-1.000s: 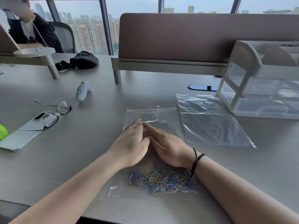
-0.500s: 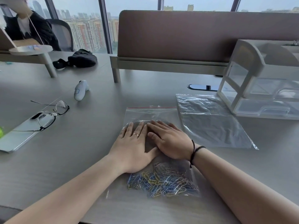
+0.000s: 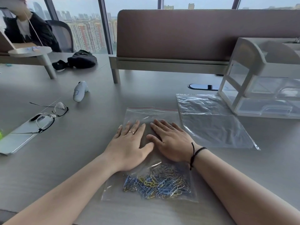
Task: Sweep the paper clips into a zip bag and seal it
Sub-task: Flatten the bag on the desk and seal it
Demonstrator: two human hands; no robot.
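A clear zip bag (image 3: 151, 114) with a red strip along its far edge lies flat on the grey desk in front of me. Several coloured paper clips (image 3: 155, 184) sit bunched inside its near end. My left hand (image 3: 129, 146) and my right hand (image 3: 170, 142) rest palm down side by side on the middle of the bag, fingers spread and pointing away from me. Both hands press on the plastic and hold nothing. The zip edge lies beyond my fingertips.
A second empty clear bag (image 3: 214, 122) lies to the right. A white drawer organiser (image 3: 259, 82) stands at the far right. Glasses (image 3: 48, 116) on a phone (image 3: 16, 138) and a white controller (image 3: 79, 91) lie at the left. A brown divider (image 3: 178, 33) closes the back.
Both hands went from narrow, fingers together, to flat and spread on the bag. They drew slightly apart, and a strip of plastic now shows between them.
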